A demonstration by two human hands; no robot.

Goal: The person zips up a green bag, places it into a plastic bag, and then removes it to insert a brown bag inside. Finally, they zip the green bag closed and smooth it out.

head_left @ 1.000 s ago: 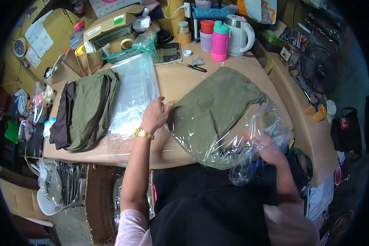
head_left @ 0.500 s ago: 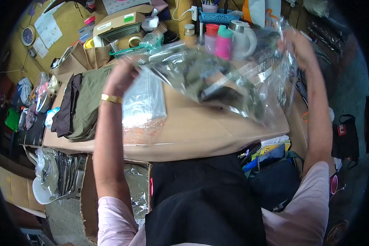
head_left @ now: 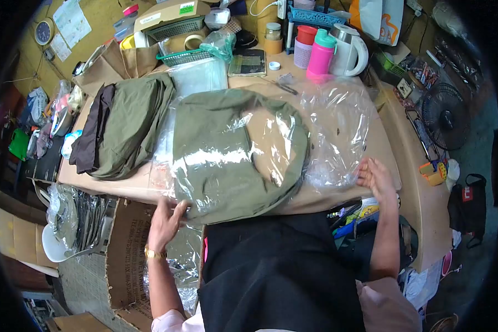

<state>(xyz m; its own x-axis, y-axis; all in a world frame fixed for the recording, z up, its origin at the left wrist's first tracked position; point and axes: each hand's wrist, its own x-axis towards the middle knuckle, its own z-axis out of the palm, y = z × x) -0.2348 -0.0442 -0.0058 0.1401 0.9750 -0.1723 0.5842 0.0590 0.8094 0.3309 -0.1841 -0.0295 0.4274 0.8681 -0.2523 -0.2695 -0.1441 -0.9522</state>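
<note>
An olive-green fabric bag (head_left: 213, 130) with a curved strap lies flat inside a clear plastic bag (head_left: 337, 130) on the table. The plastic's unfilled end spreads out crumpled to the right. At the near left corner is my left hand (head_left: 166, 221), a gold-coloured band on its wrist. Its thumb stands apart from the fingers, beside the plastic's edge. My right hand (head_left: 377, 178) rests its loosely bent, spread fingers at the right near edge of the plastic. Left of the wrapped bag lies a pile of folded olive fabric (head_left: 130, 127) with a dark brown piece (head_left: 94, 133).
Flat clear plastic sleeves (head_left: 202, 77) lie behind. A pink bottle (head_left: 320, 55), a white kettle (head_left: 346, 50) and a green basket (head_left: 185, 57) line the back. Below the table's front edge stands an open cardboard box (head_left: 130, 249). A fan (head_left: 447, 116) is at the right.
The wrapped olive bag, raised and blurred earlier, now lies flat on the table. Both hands have come down towards me, to the table's front edge, and the right no longer grips the bunched plastic.
</note>
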